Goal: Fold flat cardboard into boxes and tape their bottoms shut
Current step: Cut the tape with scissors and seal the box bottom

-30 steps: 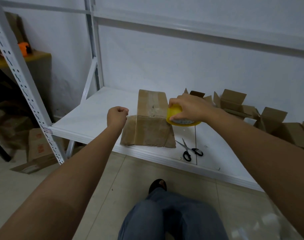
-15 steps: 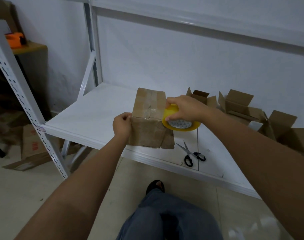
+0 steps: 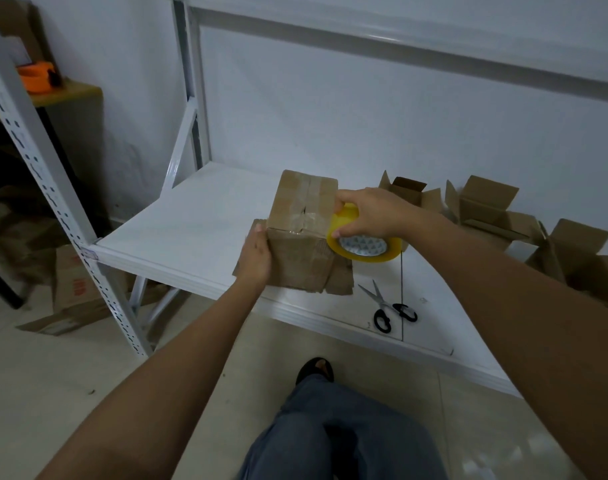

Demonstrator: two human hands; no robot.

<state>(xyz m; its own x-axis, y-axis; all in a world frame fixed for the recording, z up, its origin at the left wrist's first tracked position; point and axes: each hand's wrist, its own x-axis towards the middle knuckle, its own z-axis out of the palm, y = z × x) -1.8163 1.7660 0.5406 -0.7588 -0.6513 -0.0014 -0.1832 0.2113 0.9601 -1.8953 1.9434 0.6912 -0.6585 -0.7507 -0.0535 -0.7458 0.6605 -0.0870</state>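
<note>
Yellow tape roll (image 3: 364,242) is what I've got in my right hand (image 3: 371,213), fingers curled over its rim and thumb hooked low on the near edge, the roll pressed against the right face of the cardboard box (image 3: 302,233). My left hand (image 3: 255,258) is flat against the box's left side, fingers straight, thumb up at the top corner, bracing it. The box sits upside down on the white shelf (image 3: 191,233), near its front edge, loose flaps splayed flat underneath at 5 and 7 o'clock. Along its top, clear tape runs down the centre seam; the seam near the front edge looks crumpled and shiny.

From the box, at 5 o'clock, black-handled scissors (image 3: 389,306) lie on the shelf, blades pointing back toward the box, well apart from it. At 3 o'clock, beyond my right wrist, open boxes (image 3: 486,206) stand in a row along the shelf with their flaps up; the farthest right one runs out of view. At 10 o'clock, off the shelf, an orange object (image 3: 35,77) rests on a yellowish table (image 3: 70,93); I can't tell what it is. At 8 o'clock, flat cardboard (image 3: 73,289) with red print leans on the floor behind the perforated shelf upright (image 3: 53,188). Directly below, at 6 o'clock, my blue-trousered leg (image 3: 330,438) and a dark shoe (image 3: 314,370) are on the pale floor.
</note>
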